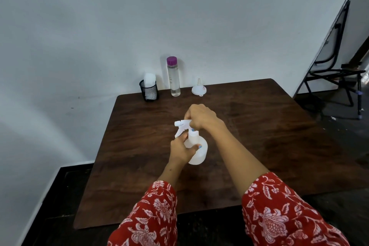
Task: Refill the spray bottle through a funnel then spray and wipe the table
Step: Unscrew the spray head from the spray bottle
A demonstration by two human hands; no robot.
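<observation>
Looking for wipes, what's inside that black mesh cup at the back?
A white folded cloth or tissue sticks up out of the black mesh cup. Its lower part shows faintly through the mesh; the cup's bottom is hidden.

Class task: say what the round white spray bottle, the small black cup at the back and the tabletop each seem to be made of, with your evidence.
Round white spray bottle: probably matte, slightly translucent plastic. Small black cup: likely wire mesh, its wall is see-through. Dark brown tabletop: wood or wood-look laminate, grain with dull sheen.
</observation>
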